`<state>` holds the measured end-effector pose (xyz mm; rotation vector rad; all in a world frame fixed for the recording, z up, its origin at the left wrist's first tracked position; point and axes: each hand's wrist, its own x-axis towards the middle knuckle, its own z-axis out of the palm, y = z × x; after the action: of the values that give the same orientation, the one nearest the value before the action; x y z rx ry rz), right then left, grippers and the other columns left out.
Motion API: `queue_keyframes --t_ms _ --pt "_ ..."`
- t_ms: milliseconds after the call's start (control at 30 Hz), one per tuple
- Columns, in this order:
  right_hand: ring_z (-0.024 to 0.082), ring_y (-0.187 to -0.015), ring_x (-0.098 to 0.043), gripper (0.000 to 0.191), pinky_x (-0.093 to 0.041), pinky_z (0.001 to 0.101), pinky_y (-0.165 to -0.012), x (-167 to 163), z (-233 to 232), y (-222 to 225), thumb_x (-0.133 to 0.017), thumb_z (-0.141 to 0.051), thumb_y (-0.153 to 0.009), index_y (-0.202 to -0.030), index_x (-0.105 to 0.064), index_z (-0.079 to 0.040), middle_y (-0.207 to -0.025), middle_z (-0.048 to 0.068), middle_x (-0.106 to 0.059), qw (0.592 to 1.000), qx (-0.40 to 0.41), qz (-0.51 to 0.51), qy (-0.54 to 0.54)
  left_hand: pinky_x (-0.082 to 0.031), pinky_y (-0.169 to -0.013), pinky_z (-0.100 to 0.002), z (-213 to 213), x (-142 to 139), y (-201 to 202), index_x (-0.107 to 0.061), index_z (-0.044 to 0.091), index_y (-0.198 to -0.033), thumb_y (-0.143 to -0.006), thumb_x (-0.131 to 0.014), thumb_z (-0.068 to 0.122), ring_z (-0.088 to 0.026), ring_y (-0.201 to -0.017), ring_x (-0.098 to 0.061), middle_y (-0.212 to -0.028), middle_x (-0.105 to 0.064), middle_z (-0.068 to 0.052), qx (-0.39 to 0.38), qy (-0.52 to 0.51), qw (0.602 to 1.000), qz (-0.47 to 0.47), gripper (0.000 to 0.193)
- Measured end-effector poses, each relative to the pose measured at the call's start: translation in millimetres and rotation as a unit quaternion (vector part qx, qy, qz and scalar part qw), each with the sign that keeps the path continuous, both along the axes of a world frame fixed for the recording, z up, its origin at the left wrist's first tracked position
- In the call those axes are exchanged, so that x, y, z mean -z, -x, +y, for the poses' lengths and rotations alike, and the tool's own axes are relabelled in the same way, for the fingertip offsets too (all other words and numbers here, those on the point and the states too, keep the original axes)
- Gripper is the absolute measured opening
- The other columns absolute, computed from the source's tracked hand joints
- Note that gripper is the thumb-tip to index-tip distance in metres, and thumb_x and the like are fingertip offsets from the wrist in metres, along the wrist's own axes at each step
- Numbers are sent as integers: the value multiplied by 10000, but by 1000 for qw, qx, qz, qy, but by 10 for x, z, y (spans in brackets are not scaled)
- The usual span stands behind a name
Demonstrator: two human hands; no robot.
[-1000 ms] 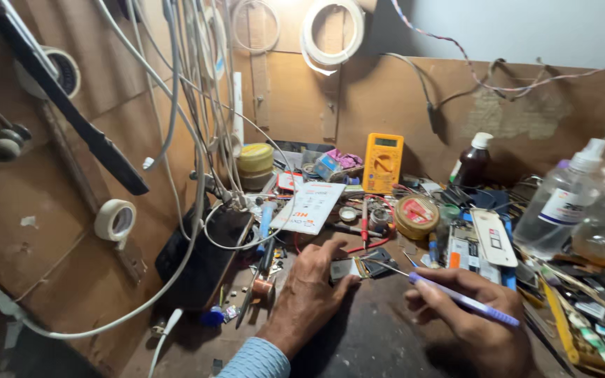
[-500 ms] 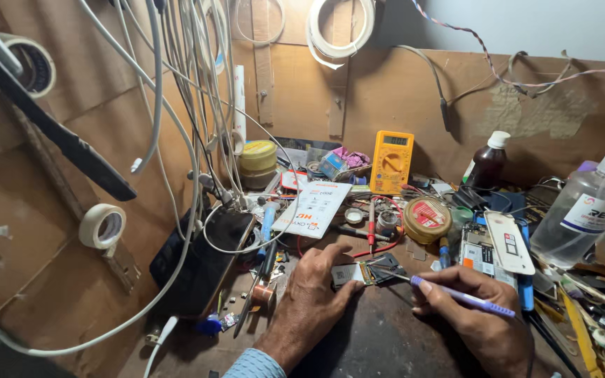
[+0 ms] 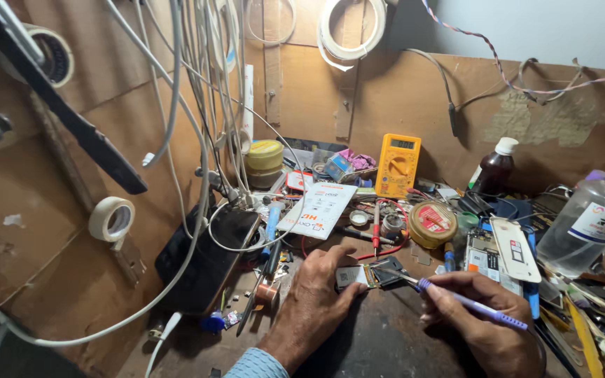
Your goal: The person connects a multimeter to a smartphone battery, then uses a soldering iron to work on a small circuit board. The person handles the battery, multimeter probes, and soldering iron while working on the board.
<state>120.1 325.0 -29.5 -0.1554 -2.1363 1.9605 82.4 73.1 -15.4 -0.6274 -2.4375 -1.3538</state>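
My left hand [image 3: 316, 301] lies flat on the dark workbench, its fingertips pressing down a small circuit board [image 3: 369, 275]. My right hand [image 3: 481, 318] grips a thin purple-handled tool [image 3: 467, 303], held like a pen. The tool's metal tip touches the board's right part. Both hands sit at the bench's front middle. A light blue cuff shows at my left wrist.
A yellow multimeter [image 3: 397, 164] leans on the back wall. A round tin [image 3: 432, 224], a white card [image 3: 320, 208], a dark brown bottle [image 3: 493, 168] and clear plastic bottles [image 3: 589, 217] crowd the bench. White cables [image 3: 197, 133] hang at left, near a tape roll [image 3: 112, 218].
The view has shifted down and closer over the bench. My hands have stayed on the board, with the tool tip still against it.
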Motion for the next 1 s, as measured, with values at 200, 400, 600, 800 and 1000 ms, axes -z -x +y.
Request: queue_keyframes --t_ms 200,400,600,800,1000 --pt "208 -758 -773 268 -648 363 -656 -137 -122 -22 -736 -95 -863 -1112 -757 5 -882 149 -805 999 37 -4 -33 -546 -833 -449 5 -11 5 -609 89 -1257 -809 -825 179 -363 -959 -665 -1007 -643 -194 -4 6 1000 10 506" --pt "231 -739 -772 223 -654 391 -639 -158 -204 51 -720 -129 -908 -1037 -762 48 -860 177 -802 998 49 2 -49 -523 -841 -464 -5 57 16 -605 70 -1267 -774 -830 109 -373 -963 -656 -986 -664 -167 8 11 995 104 543" --pt "214 -764 -785 213 -667 376 -674 -76 -213 96 -708 -91 -870 -1025 -748 49 -873 167 -800 998 42 31 -38 -519 -880 -452 -3 123 58 -578 35 -1264 -772 -812 68 -379 -1041 -651 -1083 -665 -167 20 -37 979 199 547" --pt "195 -778 -784 230 -655 327 -711 -32 -184 62 -736 -90 -861 -1055 -762 32 -872 155 -814 993 52 42 -93 -562 -857 -391 -5 62 67 -728 54 -1107 -838 -807 151 -300 -974 -711 -1061 -713 -116 24 -23 998 46 296" --pt "209 -757 -784 249 -660 349 -686 -85 -234 34 -760 -123 -874 -1073 -771 27 -853 171 -820 995 61 -14 -80 -560 -887 -373 -8 52 39 -723 13 -1101 -806 -820 144 -286 -1001 -700 -1089 -694 -129 22 -26 998 60 337"
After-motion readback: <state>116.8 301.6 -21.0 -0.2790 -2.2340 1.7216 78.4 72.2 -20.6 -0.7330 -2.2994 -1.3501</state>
